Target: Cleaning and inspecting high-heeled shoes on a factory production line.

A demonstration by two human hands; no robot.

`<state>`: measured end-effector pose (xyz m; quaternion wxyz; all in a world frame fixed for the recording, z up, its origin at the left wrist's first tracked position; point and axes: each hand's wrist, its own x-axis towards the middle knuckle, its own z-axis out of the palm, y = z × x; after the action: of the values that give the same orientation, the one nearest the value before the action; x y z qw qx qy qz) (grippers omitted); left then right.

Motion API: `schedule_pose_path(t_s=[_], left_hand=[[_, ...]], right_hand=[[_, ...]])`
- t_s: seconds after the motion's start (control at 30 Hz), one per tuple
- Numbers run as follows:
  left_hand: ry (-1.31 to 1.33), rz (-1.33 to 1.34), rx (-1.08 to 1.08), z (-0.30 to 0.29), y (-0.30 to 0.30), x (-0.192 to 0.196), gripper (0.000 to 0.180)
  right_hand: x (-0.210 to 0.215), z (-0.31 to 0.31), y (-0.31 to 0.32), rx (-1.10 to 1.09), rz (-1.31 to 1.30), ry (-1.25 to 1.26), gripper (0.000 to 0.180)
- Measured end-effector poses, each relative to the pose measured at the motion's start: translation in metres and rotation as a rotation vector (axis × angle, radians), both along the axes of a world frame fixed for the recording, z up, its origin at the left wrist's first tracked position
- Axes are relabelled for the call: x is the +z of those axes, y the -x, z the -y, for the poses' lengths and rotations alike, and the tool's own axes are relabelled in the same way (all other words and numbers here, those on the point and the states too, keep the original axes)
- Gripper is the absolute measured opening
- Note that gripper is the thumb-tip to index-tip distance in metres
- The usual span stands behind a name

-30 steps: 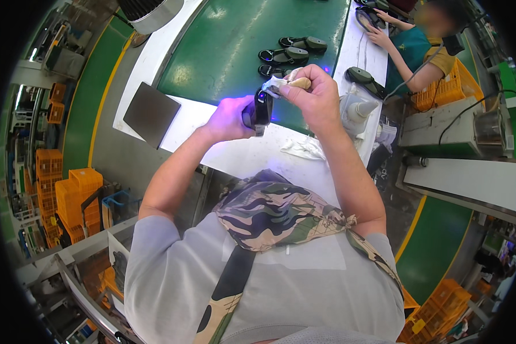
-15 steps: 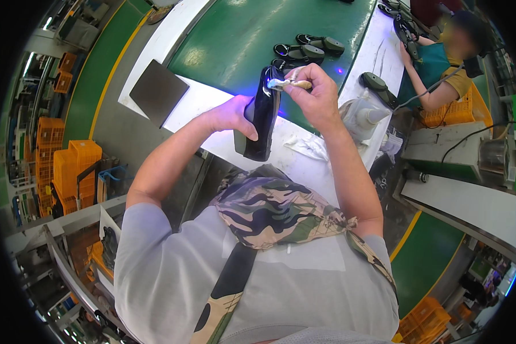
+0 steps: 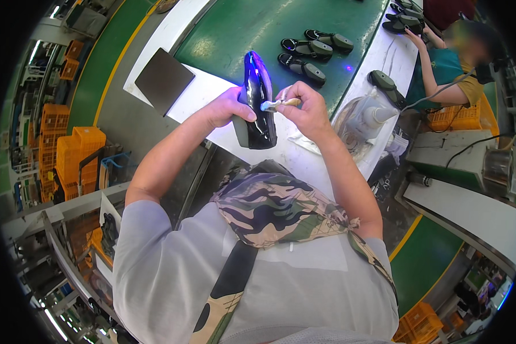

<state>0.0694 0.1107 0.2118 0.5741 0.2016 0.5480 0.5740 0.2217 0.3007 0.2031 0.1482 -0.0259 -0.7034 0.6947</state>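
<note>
In front of me a glossy black shoe (image 3: 259,126) is tilted with one end pointing away, above the edge of the white table. My left hand (image 3: 230,109) grips its left side, the thumb lying across the upper. Between thumb and fingers my right hand (image 3: 309,110) pinches a small brush (image 3: 289,102) with a pale wooden handle. The brush's whitish-blue tip touches the shoe's right side, around its middle. Violet light gleams on the shiny upper.
Several black shoes (image 3: 307,49) stand on the green belt (image 3: 229,43); another shoe (image 3: 386,86) sits on the right ledge. A white bottle (image 3: 375,117) stands by clear plastic at right. A dark board (image 3: 165,80) lies left. A co-worker (image 3: 441,74) handles shoes at far right.
The brush has moved from the shoe's far end toward me, down to its middle. The shoe has been turned and shows more of its glossy upper. The co-worker's hands have shifted.
</note>
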Motion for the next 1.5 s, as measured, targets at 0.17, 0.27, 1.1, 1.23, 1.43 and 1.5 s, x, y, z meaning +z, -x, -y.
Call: schedule_pose_path(t_s=[0.17,0.27,1.1,1.23,1.43,1.5], left_hand=[[-0.049,0.055,0.105,-0.001,-0.001,-0.003,0.053],[-0.041,0.046,0.174,0.0,0.0,-0.011,0.051],[-0.244,-0.317,0.761,0.019,-0.087,-0.013,0.052],[-0.221,-0.529,0.816,0.023,-0.101,-0.01,0.054],[-0.229,-0.672,0.78,0.04,-0.103,0.011,0.055],[-0.137,-0.674,0.78,0.06,-0.095,0.002,0.057]], right_hand=[[-0.001,-0.007,-0.008,0.08,0.059,0.032,0.024],[0.001,-0.014,-0.017,0.128,0.076,0.012,0.024],[-0.038,0.004,-0.038,-0.265,0.156,0.565,0.02],[-0.036,0.012,-0.034,-0.28,0.196,0.566,0.02],[-0.031,0.038,-0.011,-0.248,0.272,0.484,0.019],[-0.025,0.051,0.0,-0.221,0.239,0.495,0.018]])
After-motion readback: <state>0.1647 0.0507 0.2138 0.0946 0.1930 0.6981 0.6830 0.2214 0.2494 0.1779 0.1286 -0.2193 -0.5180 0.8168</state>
